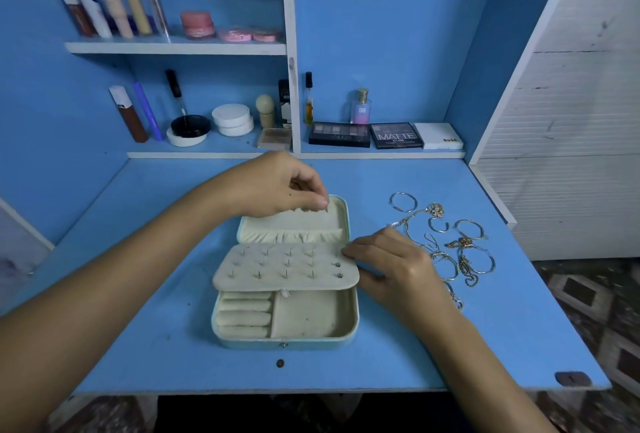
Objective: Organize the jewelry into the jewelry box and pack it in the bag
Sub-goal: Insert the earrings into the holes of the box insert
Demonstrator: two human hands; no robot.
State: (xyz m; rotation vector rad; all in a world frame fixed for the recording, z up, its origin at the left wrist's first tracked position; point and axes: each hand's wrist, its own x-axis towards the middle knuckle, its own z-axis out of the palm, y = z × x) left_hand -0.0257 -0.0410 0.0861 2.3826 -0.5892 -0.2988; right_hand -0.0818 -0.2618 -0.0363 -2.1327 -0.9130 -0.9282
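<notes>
Our left hand (280,186) pinches something tiny over the lid of the open jewelry box (287,280) mid-desk (173,356); our right hand (391,266), fingers relaxed, steadies the earring panel (287,268). We could drop the tiny piece. Tangled jewelry (450,245) waits right; our right forearm blocks that reach.
</notes>
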